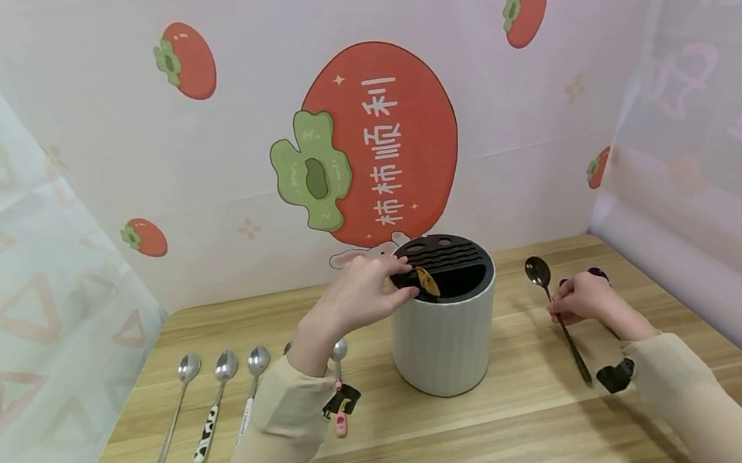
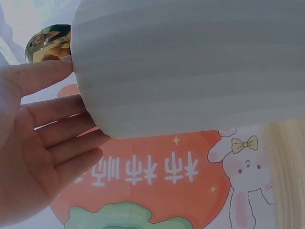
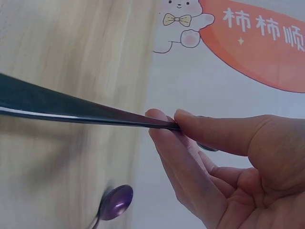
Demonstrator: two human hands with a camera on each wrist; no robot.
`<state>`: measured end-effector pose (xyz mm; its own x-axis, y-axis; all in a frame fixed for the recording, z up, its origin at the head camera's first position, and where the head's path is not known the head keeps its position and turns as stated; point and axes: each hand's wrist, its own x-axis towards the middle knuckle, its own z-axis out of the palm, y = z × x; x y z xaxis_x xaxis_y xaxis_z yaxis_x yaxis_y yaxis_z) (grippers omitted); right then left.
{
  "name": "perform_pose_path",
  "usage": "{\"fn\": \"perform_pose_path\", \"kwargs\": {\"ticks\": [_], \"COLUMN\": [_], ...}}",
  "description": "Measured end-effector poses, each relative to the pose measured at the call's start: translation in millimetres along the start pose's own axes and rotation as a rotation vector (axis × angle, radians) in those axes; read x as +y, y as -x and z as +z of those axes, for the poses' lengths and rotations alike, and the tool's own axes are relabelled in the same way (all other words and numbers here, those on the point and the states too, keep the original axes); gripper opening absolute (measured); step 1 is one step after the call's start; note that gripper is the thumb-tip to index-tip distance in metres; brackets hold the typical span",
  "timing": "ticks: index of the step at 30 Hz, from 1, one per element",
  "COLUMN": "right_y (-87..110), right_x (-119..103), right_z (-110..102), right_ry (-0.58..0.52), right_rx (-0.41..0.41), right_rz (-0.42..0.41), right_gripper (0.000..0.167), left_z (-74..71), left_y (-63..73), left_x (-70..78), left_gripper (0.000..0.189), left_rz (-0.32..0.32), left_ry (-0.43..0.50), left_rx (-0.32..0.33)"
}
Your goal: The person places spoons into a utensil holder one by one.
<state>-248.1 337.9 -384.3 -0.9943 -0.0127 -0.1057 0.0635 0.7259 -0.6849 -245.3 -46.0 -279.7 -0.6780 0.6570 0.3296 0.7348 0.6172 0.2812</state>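
Note:
My left hand (image 1: 361, 295) is at the left rim of a white ribbed utensil holder (image 1: 444, 343) with a black slotted top (image 1: 441, 255). Its fingers are extended and lightly spread, the tips at the rim. A gold spoon (image 1: 428, 282) stands in the holder, its bowl just beyond the thumb; the left wrist view shows the shiny bowl (image 2: 50, 44) there too. On the right, my right hand (image 1: 585, 297) pinches a black spoon (image 1: 538, 270) by its handle between thumb and fingers, bowl pointing away. The right wrist view shows that handle (image 3: 95, 110) close up.
A purple spoon (image 3: 117, 202) lies on the wooden table (image 1: 483, 443), mostly hidden behind the right hand in the head view. On the left lie several silver-bowled spoons, including a plain one (image 1: 177, 413) and a cow-patterned one (image 1: 213, 420). A printed cloth (image 1: 244, 123) hangs behind.

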Motion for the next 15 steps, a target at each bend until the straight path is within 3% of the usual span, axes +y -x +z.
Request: {"fn": "perform_pose_path", "kwargs": {"ticks": [7,15], "right_y": [1.9,4.4], "right_x": [-6.5,-14.6], "right_z": [-0.4,-3.3], "right_ry": [-0.067,-0.038], "right_rx": [-0.012,0.040], "right_rz": [0.004,-0.013], "right_gripper": [0.016,0.022], "left_z": [0.4,0.2], "left_y": [-0.1,0.0], "left_x": [0.0,-0.1], "left_gripper": [0.036,0.037], "left_rz": [0.003,0.004], "left_ry": [0.002,0.005], "left_rx": [-0.001,-0.004]}}
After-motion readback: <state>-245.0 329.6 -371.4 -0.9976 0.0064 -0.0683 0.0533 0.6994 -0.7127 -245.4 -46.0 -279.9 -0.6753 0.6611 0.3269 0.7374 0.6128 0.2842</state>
